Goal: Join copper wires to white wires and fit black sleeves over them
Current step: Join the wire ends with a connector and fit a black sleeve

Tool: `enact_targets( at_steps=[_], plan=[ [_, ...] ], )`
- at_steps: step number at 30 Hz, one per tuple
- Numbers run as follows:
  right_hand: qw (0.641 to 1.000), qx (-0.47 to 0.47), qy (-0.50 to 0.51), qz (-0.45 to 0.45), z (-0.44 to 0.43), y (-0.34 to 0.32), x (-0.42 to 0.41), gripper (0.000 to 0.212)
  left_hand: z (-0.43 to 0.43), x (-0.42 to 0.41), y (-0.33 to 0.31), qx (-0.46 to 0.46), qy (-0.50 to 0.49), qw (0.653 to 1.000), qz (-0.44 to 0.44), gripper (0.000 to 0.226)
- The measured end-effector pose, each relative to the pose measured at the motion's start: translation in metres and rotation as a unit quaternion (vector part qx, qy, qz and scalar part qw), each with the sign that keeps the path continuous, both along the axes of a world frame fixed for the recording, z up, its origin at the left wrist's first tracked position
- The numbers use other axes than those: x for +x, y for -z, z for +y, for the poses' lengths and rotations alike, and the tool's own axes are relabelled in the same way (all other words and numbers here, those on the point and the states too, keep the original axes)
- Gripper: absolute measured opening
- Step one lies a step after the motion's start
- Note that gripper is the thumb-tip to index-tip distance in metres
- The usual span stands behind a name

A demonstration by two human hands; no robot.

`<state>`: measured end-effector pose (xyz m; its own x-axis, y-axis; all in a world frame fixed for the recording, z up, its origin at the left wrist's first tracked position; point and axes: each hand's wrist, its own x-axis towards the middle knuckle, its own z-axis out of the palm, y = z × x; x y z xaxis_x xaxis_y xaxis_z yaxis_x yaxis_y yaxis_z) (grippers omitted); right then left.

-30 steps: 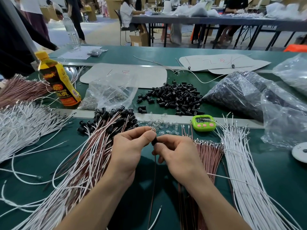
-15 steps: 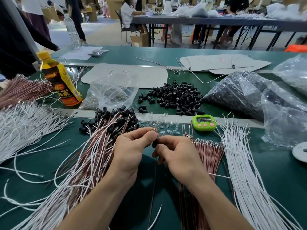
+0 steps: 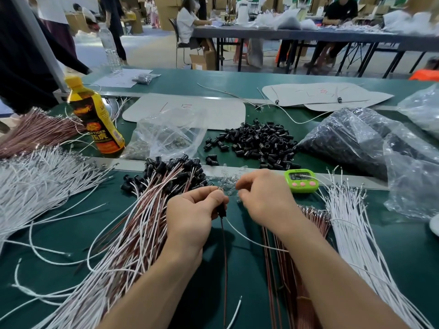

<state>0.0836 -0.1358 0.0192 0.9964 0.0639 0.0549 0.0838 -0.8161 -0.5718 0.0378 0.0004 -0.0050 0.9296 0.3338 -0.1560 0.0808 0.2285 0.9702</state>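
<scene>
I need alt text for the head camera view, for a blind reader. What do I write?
The left hand pinches a black sleeve with a copper wire and a white wire hanging from it, while the right hand hovers over small clear parts on a green table. Wire bundles lie on both sides.

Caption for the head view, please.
Left hand grips a black sleeve with wires hanging; right hand hovers beside the green timer.
</scene>
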Motion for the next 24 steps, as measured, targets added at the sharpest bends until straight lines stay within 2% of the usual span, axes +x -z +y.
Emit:
enact_targets(
  at_steps=[2,7,10,11,13,16,20,24],
  plan=[
    [0.999,-0.041,-0.011,0.003,0.01,0.002,0.009,0.011,0.001,0.0,0.001,0.004,-0.006,1.0,0.001,0.027],
    [0.998,-0.055,-0.006,-0.023,0.02,0.014,0.016,0.004,0.003,0.003,0.0,-0.003,-0.009,1.0,0.005,0.025],
    [0.997,-0.06,-0.003,-0.047,0.019,0.016,0.016,0.009,0.003,0.003,0.0,-0.004,-0.006,1.0,0.006,0.026],
    [0.997,-0.035,0.008,-0.063,0.017,0.016,0.015,0.01,0.003,0.003,0.0,-0.005,-0.006,1.0,0.006,0.027],
    [0.992,0.093,0.032,-0.077,0.009,0.015,0.011,0.012,0.003,0.003,0.001,0.0,-0.002,1.0,0.005,0.025],
    [0.949,0.312,0.039,-0.032,-0.005,0.01,-0.003,0.015,0.002,0.004,0.003,0.043,0.01,0.999,0.004,0.022],
    [0.917,0.399,0.02,-0.008,-0.016,0.012,-0.025,0.019,-0.003,0.001,0.004,0.11,0.036,0.993,-0.002,0.021],
    [0.881,0.471,0.026,0.031,-0.023,0.02,-0.034,0.02,-0.007,-0.004,0.004,0.157,0.072,0.985,-0.009,0.03]
  ],
)
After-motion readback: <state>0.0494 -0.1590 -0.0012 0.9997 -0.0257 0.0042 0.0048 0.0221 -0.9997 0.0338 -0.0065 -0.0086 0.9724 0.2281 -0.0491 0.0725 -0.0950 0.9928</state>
